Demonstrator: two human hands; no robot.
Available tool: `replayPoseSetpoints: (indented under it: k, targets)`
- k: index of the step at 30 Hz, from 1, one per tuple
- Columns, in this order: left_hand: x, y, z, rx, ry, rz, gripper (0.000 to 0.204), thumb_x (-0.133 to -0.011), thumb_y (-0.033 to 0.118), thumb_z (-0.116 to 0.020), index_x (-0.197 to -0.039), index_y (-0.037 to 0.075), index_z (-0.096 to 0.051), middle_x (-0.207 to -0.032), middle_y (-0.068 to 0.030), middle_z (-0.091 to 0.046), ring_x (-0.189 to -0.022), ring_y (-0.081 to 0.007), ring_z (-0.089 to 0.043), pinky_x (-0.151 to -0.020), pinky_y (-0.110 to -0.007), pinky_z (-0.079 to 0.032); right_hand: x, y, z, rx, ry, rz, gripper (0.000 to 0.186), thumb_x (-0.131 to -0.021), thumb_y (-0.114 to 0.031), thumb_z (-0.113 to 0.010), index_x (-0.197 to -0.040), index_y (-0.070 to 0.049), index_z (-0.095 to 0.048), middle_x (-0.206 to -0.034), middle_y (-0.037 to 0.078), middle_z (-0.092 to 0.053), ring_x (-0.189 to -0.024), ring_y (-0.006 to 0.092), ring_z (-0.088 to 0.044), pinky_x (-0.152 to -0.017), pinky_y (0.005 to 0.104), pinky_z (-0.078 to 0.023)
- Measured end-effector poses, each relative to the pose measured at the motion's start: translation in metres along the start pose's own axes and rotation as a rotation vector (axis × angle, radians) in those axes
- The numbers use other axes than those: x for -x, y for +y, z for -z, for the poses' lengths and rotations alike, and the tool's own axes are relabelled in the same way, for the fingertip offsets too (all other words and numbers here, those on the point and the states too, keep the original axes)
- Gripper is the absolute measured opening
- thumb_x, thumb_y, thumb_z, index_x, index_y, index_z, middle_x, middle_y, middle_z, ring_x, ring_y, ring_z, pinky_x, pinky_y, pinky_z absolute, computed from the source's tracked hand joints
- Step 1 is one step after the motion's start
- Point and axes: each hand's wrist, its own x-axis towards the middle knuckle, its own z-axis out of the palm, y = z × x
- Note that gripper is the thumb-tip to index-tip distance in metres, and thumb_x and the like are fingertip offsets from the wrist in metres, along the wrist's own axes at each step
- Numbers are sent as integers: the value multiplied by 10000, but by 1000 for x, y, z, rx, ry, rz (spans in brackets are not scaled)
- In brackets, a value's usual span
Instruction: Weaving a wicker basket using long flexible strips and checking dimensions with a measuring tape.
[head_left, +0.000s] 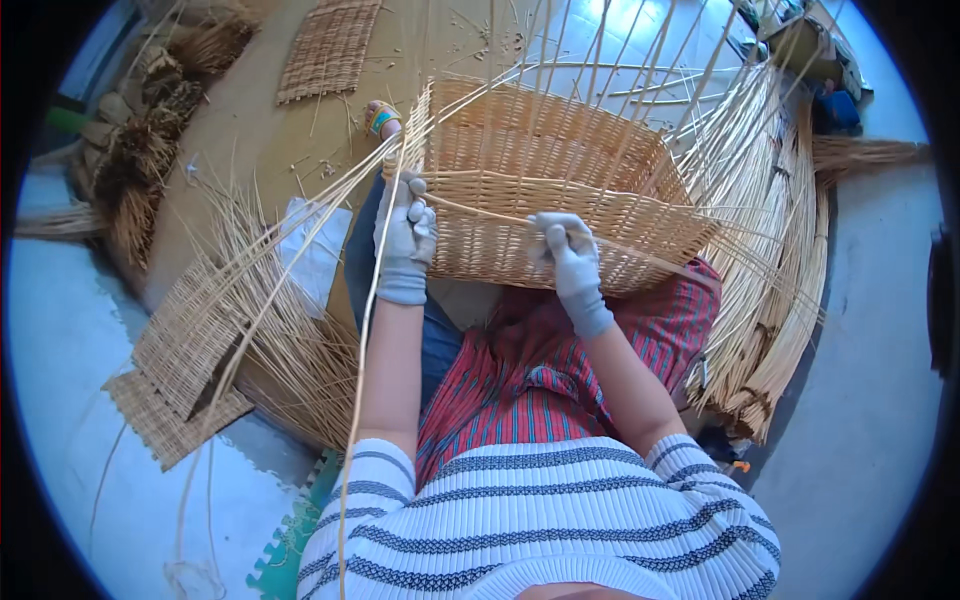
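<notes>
A half-woven wicker basket rests tilted on my lap, its long upright stakes rising from the far rim. Both hands wear grey-white gloves. At the basket's left corner, my left hand is closed by the rim, around strands of cane there. A long cane strand runs past that hand down toward my left shoulder. My right hand is in front of the basket's near wall, fingers pinched on a thin cane strand stretched between the two hands. Fingertips of both hands are partly hidden.
Bundles of pale cane lie on the right. Loose cane spreads on the left, beside flat woven panels. Another panel lies at the far left. Dark fibre bundles line the mat's edge. A white sheet lies near my left leg.
</notes>
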Motion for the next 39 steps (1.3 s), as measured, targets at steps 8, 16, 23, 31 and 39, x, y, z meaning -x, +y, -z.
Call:
replayPoseSetpoints:
  k: [8,16,23,31,39]
  targets:
    - [-13,-21,-3,138,105,-172,249,-1045,254,-536,-1161,47,-612,-953,-51,-661,-641,-53,-561,-427,-178,-436,-37,-7,0,-177,-31,-13,221,-1034,-236,-579,-1130,-51,-653,-1084,107,-738,-766,133,-697,-636,257,-551]
    - [-9,20,2,164,175,-48,297,-1030,194,-571,-1224,-30,-589,-930,-76,-677,-518,-40,-528,-370,-173,-432,-11,-35,-26,-114,-226,134,236,-972,68,-546,-1127,-24,-699,-951,41,-714,-807,95,-663,-740,265,-570]
    - [-18,54,4,-81,185,80,191,-1062,159,-483,-995,31,-607,-759,-40,-608,-433,-85,-470,-380,-206,-417,6,-20,-44,191,-436,471,436,-833,197,-530,-1162,-30,-703,-989,88,-721,-807,127,-683,-770,270,-562]
    - [-34,49,15,-452,263,-147,128,-1019,117,-579,-1066,19,-647,-795,-55,-624,-544,-75,-518,-454,-194,-442,-9,23,-47,-143,-108,57,186,-984,-3,-600,-1135,-44,-700,-992,38,-727,-833,104,-674,-746,266,-582]
    - [-28,62,46,-385,252,-270,164,-1036,139,-540,-889,80,-583,-695,-11,-545,-508,-71,-448,-408,-229,-370,-36,28,-76,-213,-163,87,149,-972,-17,-628,-1103,-44,-693,-964,35,-713,-867,77,-657,-779,249,-562]
